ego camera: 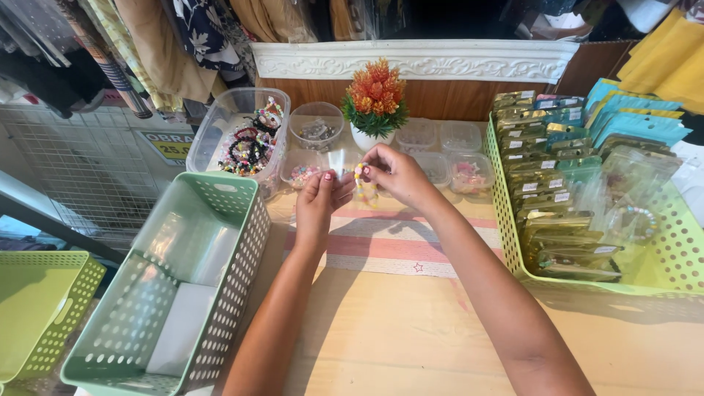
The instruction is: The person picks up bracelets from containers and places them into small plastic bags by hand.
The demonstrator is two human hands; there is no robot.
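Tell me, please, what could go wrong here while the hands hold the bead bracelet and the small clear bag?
The bead bracelet hangs between the left hand and right hand, only pinched at its top; it might slip onto the table. The small clear bag looks thin and could tear or crumple. An elbow might nudge the green basket beside the left arm.

Clear glossy plastic sleeve (337, 163) + bead bracelet (362, 185) in grip; matt wood counter (411, 330) below; perforated plastic basket (172, 293) left.
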